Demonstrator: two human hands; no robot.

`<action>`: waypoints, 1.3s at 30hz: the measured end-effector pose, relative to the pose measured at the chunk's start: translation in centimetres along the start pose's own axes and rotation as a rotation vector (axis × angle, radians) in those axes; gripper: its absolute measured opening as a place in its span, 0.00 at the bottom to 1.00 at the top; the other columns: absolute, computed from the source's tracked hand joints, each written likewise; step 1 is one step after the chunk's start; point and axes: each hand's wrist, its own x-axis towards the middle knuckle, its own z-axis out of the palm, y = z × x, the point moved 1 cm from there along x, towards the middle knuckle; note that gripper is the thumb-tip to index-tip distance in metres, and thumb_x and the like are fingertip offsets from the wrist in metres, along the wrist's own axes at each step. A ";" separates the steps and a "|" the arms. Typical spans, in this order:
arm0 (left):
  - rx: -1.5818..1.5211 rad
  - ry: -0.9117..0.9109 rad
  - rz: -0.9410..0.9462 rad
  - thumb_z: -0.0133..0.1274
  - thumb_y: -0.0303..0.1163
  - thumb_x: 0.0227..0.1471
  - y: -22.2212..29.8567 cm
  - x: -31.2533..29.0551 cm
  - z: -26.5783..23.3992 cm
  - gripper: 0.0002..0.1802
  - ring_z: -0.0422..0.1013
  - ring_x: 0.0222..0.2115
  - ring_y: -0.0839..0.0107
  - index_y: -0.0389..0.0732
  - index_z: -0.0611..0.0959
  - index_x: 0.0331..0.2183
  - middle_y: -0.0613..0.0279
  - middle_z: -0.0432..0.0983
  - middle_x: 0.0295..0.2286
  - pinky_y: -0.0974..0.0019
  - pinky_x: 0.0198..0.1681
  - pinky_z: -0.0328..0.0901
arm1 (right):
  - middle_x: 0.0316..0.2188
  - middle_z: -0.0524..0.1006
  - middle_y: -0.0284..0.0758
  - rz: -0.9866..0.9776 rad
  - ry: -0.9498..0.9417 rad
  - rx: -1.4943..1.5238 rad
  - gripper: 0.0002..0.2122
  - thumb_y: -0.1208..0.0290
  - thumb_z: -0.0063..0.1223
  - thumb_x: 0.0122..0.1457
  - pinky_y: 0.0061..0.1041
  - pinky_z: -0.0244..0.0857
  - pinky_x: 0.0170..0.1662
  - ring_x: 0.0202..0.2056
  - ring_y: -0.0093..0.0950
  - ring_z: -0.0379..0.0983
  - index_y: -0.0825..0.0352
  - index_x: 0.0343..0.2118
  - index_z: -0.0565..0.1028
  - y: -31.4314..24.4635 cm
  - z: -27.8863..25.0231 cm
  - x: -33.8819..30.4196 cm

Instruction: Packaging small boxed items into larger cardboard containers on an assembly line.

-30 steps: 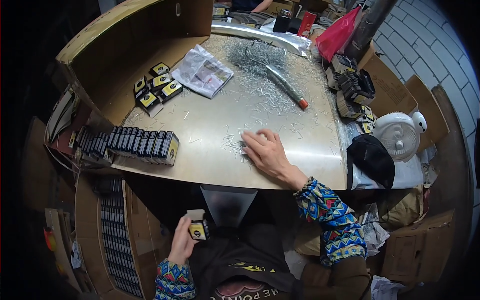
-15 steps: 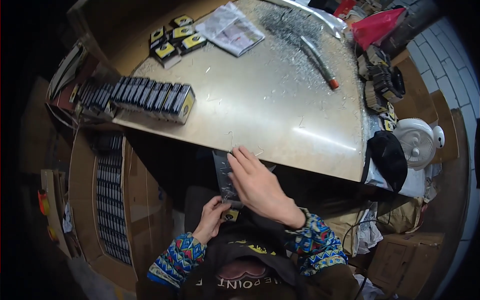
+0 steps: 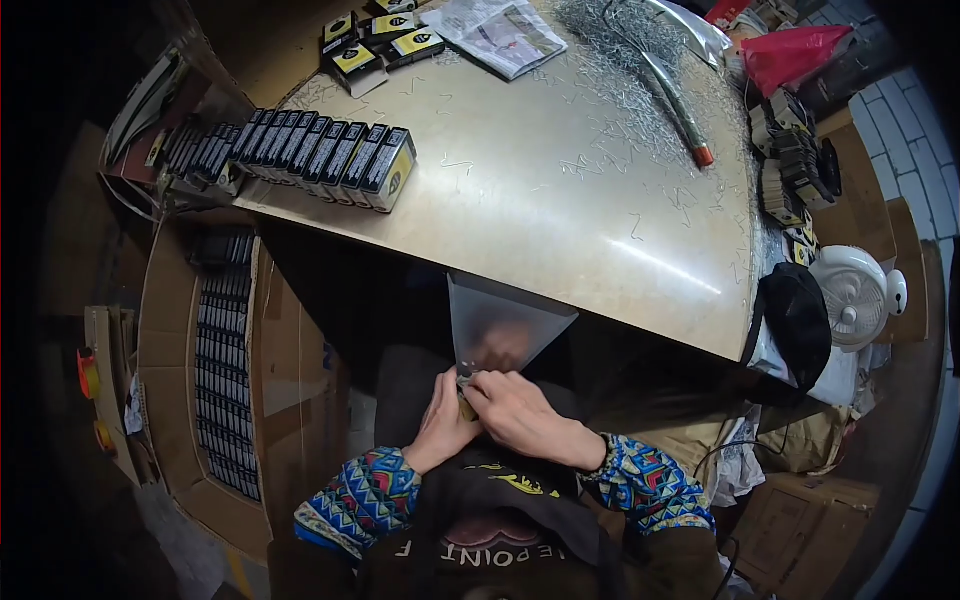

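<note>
Both hands' grip [image 3: 470, 395] closed on small box [image 3: 466, 403], orientation hidden.

Right hand [image 3: 520, 415] now off table [image 3: 560, 190], apparently beside left hand [image 3: 440, 425]

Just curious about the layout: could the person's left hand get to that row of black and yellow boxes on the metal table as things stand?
Probably yes. The row of black and yellow boxes stands near the table's left edge, nothing blocking it, but the left hand is busy in the lap, holding a small object with the right hand.
</note>
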 end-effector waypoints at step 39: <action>0.132 0.286 0.375 0.67 0.27 0.35 6.6 4.9 -3.9 0.40 0.72 0.38 0.47 0.34 0.67 0.51 0.45 0.71 0.39 0.55 0.40 0.69 | 0.50 0.73 0.45 -0.094 0.633 0.208 0.13 0.73 0.62 0.51 0.36 0.69 0.48 0.48 0.44 0.70 0.69 0.40 0.78 1.5 -6.4 1.8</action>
